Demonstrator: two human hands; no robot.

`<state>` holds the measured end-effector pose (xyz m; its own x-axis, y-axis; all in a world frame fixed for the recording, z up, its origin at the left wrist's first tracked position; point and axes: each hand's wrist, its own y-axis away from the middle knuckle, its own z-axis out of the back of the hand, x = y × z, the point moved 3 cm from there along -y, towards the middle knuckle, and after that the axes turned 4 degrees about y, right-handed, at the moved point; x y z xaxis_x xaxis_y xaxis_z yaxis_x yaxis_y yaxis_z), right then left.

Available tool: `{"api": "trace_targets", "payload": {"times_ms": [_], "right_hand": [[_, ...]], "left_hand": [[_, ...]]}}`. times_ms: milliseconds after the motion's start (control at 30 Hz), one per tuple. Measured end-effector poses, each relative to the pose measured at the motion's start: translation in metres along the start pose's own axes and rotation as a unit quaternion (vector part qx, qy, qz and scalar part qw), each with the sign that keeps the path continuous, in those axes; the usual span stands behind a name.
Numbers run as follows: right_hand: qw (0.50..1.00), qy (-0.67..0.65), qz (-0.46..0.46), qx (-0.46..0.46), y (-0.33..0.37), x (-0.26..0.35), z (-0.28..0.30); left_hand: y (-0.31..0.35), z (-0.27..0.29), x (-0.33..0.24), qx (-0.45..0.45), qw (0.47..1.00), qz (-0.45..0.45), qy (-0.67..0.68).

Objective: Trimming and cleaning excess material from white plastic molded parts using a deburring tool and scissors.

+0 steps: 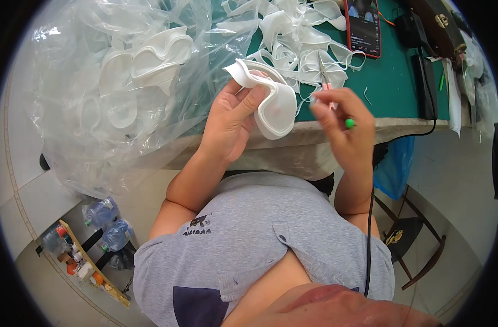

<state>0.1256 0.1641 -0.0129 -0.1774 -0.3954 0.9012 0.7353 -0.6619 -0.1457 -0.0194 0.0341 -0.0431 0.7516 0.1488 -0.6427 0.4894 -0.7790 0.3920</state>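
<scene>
My left hand [231,117] is closed on a stack of white, curved, goggle-shaped padded pieces [277,113]. The thumb lies over their notched edge, and several layers show along the rim. To the right, apart from the stack, my right hand [347,122] is pinched round a slim tool with a rounded green end [349,123]. That green end sticks out behind the fingers, while the tip at the fingertips is blurred. Just beyond this hand, scissors with pink handles [324,73] lie on the white scraps, partly hidden by the fingers.
White curved offcuts [284,41] heap on the green tabletop [390,90]. Clear plastic bags [140,117] with more white pieces spread across the left. A red-edged phone [363,27] lies at the back. Black adapters [423,82] and a cable sit right; a blue bag [393,166] hangs below.
</scene>
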Motion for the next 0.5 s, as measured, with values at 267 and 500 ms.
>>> {"api": "trace_targets", "payload": {"times_ms": [267,500], "right_hand": [[0.994,-0.07,0.049,0.07,-0.003,-0.002,-0.029],[0.988,0.078,0.079,-0.112,-0.029,-0.014,0.005]], "left_hand": [[0.006,0.002,-0.005,0.038,0.995,0.035,0.084],[0.012,0.013,-0.003,0.047,0.998,-0.03,-0.037]]}}
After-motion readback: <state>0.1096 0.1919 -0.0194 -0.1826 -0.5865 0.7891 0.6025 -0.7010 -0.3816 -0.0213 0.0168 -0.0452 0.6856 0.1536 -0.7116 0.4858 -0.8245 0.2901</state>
